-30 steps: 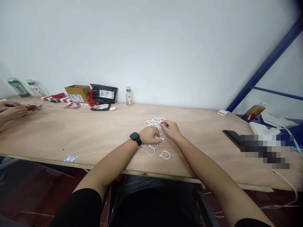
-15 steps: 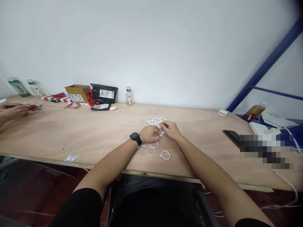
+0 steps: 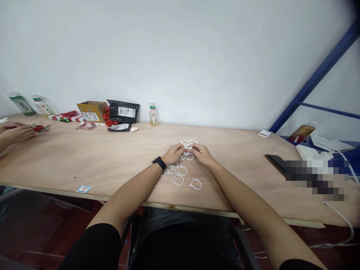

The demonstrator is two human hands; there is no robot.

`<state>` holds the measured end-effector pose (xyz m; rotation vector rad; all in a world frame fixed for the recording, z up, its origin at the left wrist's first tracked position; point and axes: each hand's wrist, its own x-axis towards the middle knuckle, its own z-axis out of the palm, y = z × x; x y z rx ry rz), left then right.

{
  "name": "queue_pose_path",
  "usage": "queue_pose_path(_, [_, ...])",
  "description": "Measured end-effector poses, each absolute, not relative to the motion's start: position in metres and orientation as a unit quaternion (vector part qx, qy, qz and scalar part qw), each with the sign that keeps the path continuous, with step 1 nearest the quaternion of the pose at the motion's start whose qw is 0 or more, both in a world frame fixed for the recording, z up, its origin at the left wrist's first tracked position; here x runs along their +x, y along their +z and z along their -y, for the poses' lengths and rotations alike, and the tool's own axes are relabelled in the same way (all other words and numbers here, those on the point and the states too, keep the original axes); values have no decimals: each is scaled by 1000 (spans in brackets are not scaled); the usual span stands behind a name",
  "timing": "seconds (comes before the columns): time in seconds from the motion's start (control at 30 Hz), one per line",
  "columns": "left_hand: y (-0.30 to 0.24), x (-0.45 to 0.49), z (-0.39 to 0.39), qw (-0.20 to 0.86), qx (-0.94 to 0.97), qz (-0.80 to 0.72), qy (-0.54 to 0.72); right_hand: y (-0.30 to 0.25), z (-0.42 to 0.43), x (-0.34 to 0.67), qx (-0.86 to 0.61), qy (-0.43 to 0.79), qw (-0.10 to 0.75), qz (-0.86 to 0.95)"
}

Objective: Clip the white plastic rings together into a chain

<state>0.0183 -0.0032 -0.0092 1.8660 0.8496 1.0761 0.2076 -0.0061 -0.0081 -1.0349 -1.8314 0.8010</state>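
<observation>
My left hand (image 3: pixel 174 153) and my right hand (image 3: pixel 201 154) face each other over the table, thumbs and fingers pinched together. Between the fingertips is a white plastic curtain ring (image 3: pixel 187 153) with a small eyelet, gripped from both sides. How the fingers sit on the eyelet is too small to make out. More such rings (image 3: pixel 193 141) lie just beyond the hands, partly hidden by them. In front of my left wrist several rings (image 3: pixel 179 184) overlap in a loose group. One single ring (image 3: pixel 191 185) lies apart, nearer the table's front edge.
A bottle (image 3: pixel 153 117), black mailing bags (image 3: pixel 118 112) and an opened cardboard box (image 3: pixel 97 112) stand along the wall. At far left another person's hands (image 3: pixel 19 133) are beside red-handled tools (image 3: pixel 38 128). A phone (image 3: pixel 274 163) and white cable (image 3: pixel 341 217) lie at right.
My left hand has drawn back slightly to the left and turned, uncovering rings beneath it. A ring now shows between both hands' fingertips. My right hand has barely moved.
</observation>
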Motion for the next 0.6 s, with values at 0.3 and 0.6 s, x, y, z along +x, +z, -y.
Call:
queue_pose_path(0.3, [-12, 25, 4, 495, 701, -322, 401, -12, 2, 209, -453, 307, 453, 704])
queue_pose_path(0.6, [-21, 26, 0, 496, 715, -314, 380, -9, 5, 205, -477, 294, 453, 694])
